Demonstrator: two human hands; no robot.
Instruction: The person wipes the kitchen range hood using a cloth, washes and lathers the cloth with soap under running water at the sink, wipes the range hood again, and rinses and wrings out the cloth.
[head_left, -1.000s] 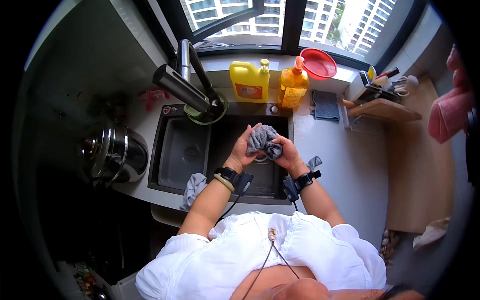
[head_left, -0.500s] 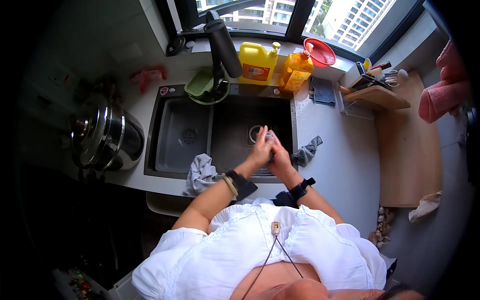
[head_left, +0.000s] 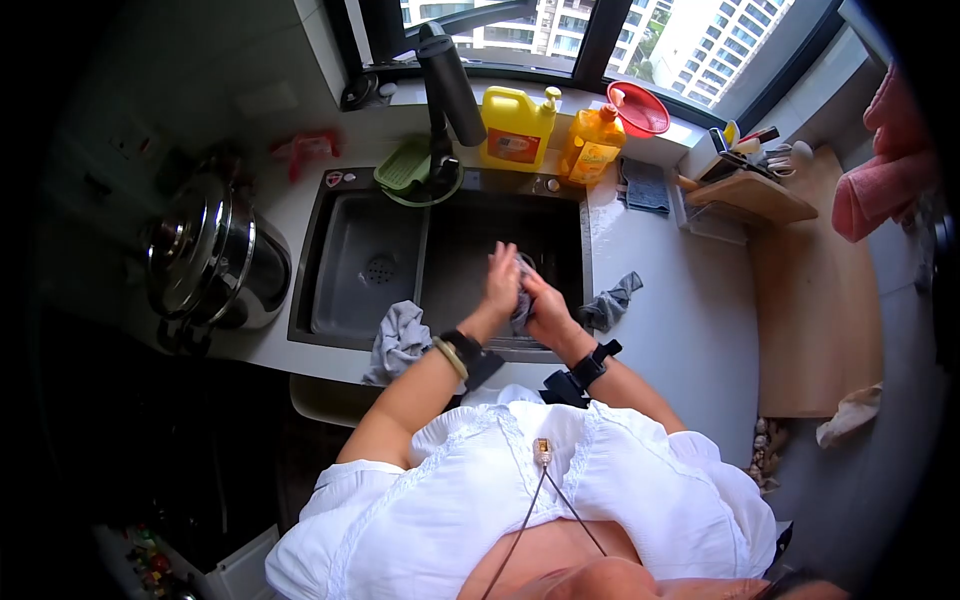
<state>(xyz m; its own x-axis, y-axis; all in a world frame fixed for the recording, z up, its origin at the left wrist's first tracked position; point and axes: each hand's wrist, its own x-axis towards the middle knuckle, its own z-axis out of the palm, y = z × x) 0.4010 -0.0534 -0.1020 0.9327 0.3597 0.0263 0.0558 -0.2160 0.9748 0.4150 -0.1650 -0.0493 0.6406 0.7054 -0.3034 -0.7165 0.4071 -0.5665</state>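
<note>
Over the right basin of the dark sink (head_left: 440, 345), my two hands press together around a bunched grey cloth (head_left: 521, 312). My left hand (head_left: 501, 284) lies against its left side, fingers pointing up and fairly straight. From the right, my right hand (head_left: 547, 308) wraps its fingers around the cloth. Much of the cloth is hidden between the palms. Another grey cloth (head_left: 611, 302) lies crumpled on the counter right of the sink. A lighter grey cloth (head_left: 400, 342) drapes over the sink's front left edge.
A black faucet (head_left: 452, 95) rises behind the sink beside a green basket (head_left: 404, 168). Yellow (head_left: 516, 128) and orange (head_left: 592, 145) bottles stand along the back. A steel pot (head_left: 225, 250) is at left. Cutting boards (head_left: 820, 300) and a utensil holder (head_left: 728, 160) are at right.
Both hands have shifted slightly left with the cloth and moved a little apart at the fingertips. More of the grey cloth shows between them.
</note>
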